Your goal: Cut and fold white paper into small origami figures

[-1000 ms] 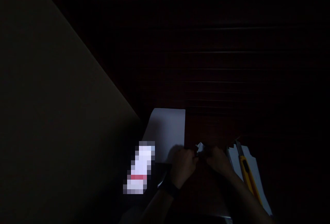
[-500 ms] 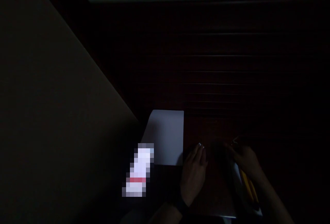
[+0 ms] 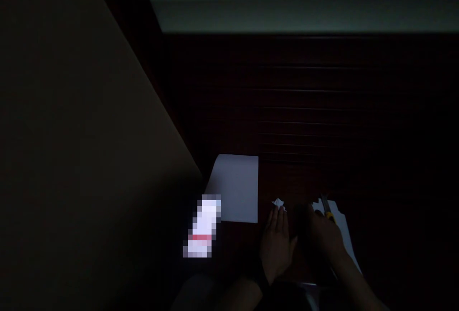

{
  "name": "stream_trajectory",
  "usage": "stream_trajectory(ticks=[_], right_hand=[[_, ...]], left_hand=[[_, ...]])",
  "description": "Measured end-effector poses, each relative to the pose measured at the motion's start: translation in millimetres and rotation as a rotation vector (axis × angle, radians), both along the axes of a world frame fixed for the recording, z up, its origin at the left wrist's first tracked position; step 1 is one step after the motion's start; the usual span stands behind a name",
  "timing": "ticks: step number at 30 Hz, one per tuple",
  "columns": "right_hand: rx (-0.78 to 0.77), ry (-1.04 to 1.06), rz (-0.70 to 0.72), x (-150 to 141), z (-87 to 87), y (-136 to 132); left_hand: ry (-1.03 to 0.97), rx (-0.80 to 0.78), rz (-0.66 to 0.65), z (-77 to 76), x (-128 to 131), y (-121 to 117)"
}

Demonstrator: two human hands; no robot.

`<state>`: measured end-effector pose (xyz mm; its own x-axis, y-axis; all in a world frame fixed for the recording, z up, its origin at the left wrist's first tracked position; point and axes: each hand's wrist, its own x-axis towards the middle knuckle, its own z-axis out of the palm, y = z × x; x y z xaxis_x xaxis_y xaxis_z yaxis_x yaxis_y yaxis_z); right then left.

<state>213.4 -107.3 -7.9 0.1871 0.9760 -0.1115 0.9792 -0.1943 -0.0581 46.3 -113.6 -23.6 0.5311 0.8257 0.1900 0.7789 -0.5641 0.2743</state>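
My left hand (image 3: 277, 241) lies flat on the dark table, fingers stretched forward and together. A small folded white paper piece (image 3: 278, 202) sticks out from under its fingertips. To the right, my right hand (image 3: 324, 234) is curled closed, its fingertips lost in shadow; what they hold, if anything, is hidden. Just beyond its knuckles shows a yellow-handled tool (image 3: 329, 216) with a narrow metal end, too dark to name surely. It lies over a white sheet with a cut-looking edge (image 3: 346, 234), partly covered by my right hand and forearm.
A larger white sheet (image 3: 238, 189) lies on the table left of my hands. A bright, pixelated screen-like rectangle (image 3: 202, 227) overlaps its lower left corner. A pale wall (image 3: 89, 134) rises on the left, and dark ridged panelling (image 3: 304, 91) stands behind the table.
The view has tilted up slightly. My left hand now reveals more of the folded paper. My right hand has shifted left across the tool, uncovering the white sheet and hiding most of the yellow handles.
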Motion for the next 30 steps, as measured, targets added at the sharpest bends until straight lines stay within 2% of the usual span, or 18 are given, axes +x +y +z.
stream_trajectory(ticks=[2,4,9,11,14,16,17,20,23,30], right_hand=[[0.027,0.16,-0.023,3.7,0.9,0.2],[0.113,0.424,-0.063,10.5,3.2,-0.1],[0.415,1.345,-0.145,33.2,14.1,-1.0],[0.487,1.481,-0.135,35.1,17.0,4.2],[0.489,1.336,-0.073,23.7,14.3,24.0],[0.455,1.029,0.017,10.5,6.6,41.6],[0.447,0.968,0.028,4.0,1.5,49.9],[0.431,0.859,0.048,-10.9,-14.8,67.1],[0.416,0.785,0.064,-17.2,-25.8,72.8],[0.38,0.693,0.121,-19.5,-28.1,77.6]], left_hand=[[-0.001,0.008,-0.007,2.0,-0.7,-1.9],[-0.004,0.016,-0.016,3.0,-0.4,-3.9],[-0.032,0.01,-0.008,4.2,-1.2,-7.8],[-0.042,0.0,-0.014,4.9,-2.0,-8.3],[-0.05,-0.016,-0.027,5.9,-2.0,-7.2],[-0.058,-0.027,-0.028,6.2,-1.2,-5.4],[-0.062,-0.034,-0.028,6.3,-0.8,-4.5],[-0.068,-0.052,-0.027,6.1,-0.6,-1.9],[-0.063,-0.067,-0.024,6.1,-1.7,-0.1],[-0.07,-0.08,-0.051,7.9,-2.9,2.6]])
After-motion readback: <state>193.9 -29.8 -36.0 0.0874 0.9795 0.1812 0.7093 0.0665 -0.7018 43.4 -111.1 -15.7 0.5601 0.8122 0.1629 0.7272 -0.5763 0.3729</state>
